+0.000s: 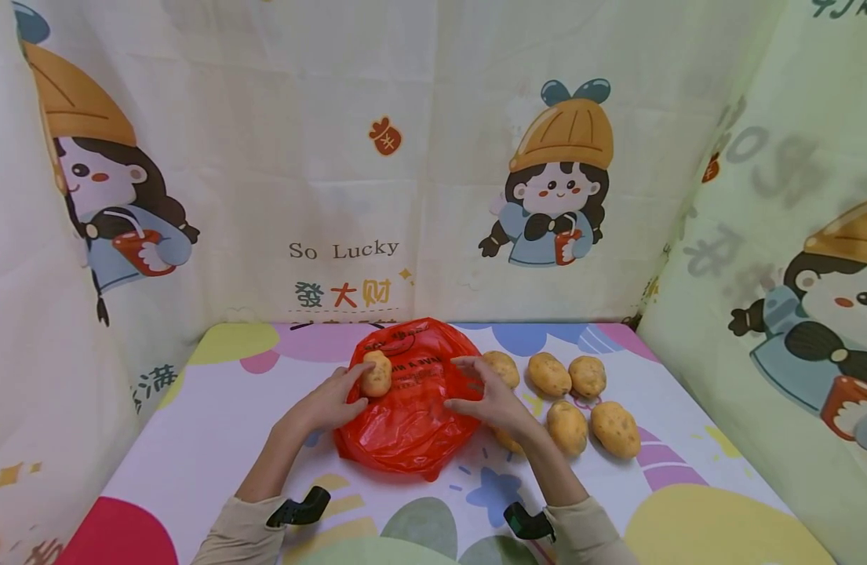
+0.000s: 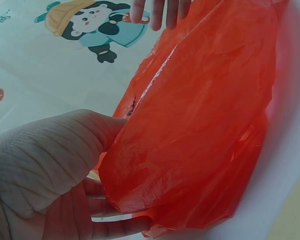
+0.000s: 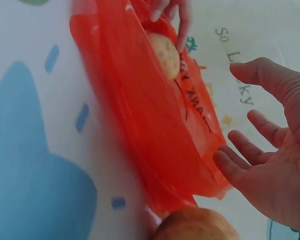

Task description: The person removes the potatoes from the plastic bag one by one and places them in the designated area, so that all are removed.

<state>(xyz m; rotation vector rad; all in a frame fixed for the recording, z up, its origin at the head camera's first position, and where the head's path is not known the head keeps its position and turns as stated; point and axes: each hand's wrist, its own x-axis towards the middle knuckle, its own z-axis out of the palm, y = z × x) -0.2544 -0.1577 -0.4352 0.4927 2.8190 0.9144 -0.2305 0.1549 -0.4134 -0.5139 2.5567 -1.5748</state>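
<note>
A red plastic bag (image 1: pixel 419 424) with black print lies with its mouth spread on the table. Inside its left side rests a potato (image 1: pixel 378 377), also seen in the right wrist view. My left hand (image 1: pixel 332 400) holds this potato from the left, thumb and fingers on either side of it. In the left wrist view the bag's wall hides part of the thumb and the potato's contact. Over the bag's right side my right hand (image 1: pixel 491 399) is held with fingers spread, nothing between them, palm towards the bag.
Several loose potatoes (image 1: pixel 566 429) sit on the table to the right of the bag, some partly behind my right hand and forearm. The table has a colourful patterned cover (image 1: pixel 228 439). Printed cloth walls (image 1: pixel 433 196) stand behind and at both sides.
</note>
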